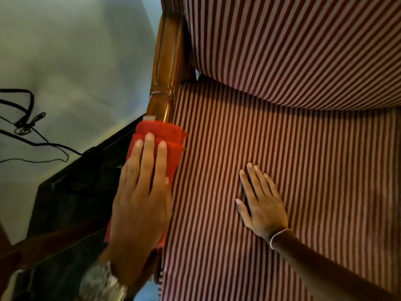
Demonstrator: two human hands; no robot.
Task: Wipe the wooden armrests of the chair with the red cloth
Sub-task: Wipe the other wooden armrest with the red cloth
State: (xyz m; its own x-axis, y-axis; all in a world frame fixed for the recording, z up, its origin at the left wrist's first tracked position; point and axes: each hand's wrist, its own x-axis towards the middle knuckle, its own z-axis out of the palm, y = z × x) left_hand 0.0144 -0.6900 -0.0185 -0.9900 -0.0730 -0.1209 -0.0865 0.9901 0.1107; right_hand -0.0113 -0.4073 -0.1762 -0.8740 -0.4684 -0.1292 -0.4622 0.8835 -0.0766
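Striped seat (249, 137), red cloth (170, 134) on armrest (167, 61)

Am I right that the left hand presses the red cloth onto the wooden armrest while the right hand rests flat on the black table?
Not quite: the head view shows the right hand resting flat on the red-and-white striped seat cushion; the rest is right.

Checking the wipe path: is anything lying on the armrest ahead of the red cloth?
Nothing visible: the wooden armrest ahead of the red cloth is bare; the left hand presses the cloth.
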